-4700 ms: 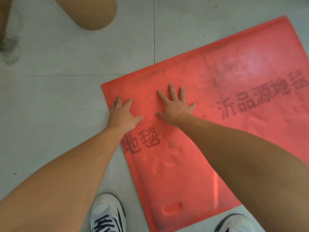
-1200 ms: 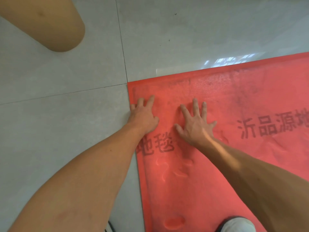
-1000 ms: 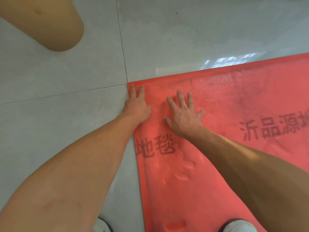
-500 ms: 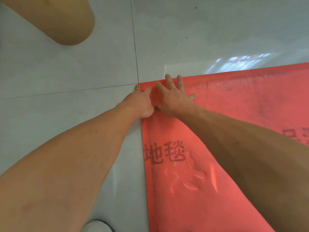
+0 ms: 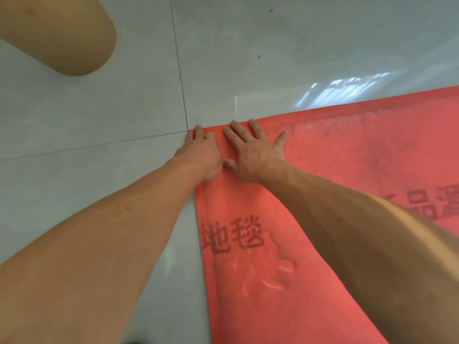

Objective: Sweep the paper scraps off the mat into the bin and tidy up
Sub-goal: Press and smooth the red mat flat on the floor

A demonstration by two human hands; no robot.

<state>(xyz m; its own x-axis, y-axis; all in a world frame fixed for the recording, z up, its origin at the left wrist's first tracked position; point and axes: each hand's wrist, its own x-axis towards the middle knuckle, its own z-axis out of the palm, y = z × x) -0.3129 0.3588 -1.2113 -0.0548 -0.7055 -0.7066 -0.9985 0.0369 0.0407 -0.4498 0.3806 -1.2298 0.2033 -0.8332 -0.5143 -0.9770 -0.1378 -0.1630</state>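
Both my hands lie flat at the red mat's (image 5: 335, 244) far corner: left hand (image 5: 201, 155) and right hand (image 5: 253, 152) fingers spread, gripping nothing.

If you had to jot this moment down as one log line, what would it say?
left hand: flat on mat corner | right hand: flat, fingers spread, at far edge | red mat: on tiled floor | paper scraps: none seen | bin: not seen

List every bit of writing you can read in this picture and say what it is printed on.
"地毯": dark characters printed on the red mat, near its left edge, below the left hand and right hand.
"品": dark, on the same mat at the right edge of the picture.
The characters on either side of "品" are cut off by the forearm and the picture's edge, so they cannot be read.
No other writing shows.
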